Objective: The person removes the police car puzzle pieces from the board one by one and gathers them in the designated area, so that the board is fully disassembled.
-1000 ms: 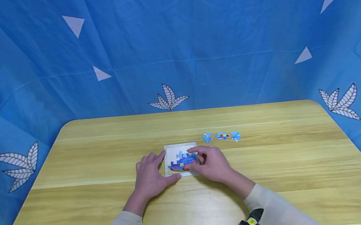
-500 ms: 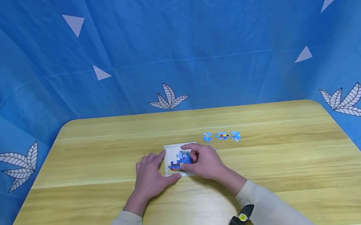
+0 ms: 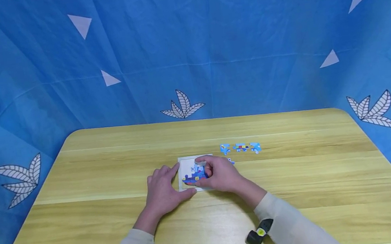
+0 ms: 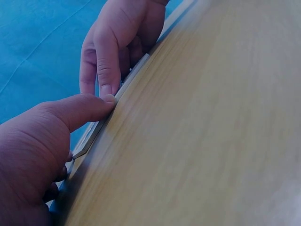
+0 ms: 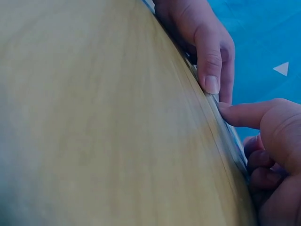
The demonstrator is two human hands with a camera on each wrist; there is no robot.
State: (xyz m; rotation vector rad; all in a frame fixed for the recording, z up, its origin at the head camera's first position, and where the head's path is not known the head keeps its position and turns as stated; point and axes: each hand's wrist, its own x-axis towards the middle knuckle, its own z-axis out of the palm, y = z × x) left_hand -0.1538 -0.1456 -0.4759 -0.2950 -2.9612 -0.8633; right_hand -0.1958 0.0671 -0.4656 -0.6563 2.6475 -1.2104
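The picture puzzle is partly built: inside its pale tray (image 3: 179,181), lying flat on the counter (image 3: 320,171), joined blue pieces (image 3: 198,172) fill the lower middle, while the upper left shows only the bare white base (image 3: 186,167). Left to place, it seems, are a corner-like piece (image 3: 225,148), a multicoloured piece (image 3: 240,147) and a light-blue piece (image 3: 255,147), in a row beyond the right hand (image 3: 222,174), plus a small piece (image 3: 230,161) just beside it (partly hidden). That hand's thumb and forefinger are spread over the puzzle, its other fingers tucked in; whether they hold a piece, I cannot tell. The left hand (image 3: 163,190), fingers spread wide, braces the tray's left and near edges, pinching nothing.
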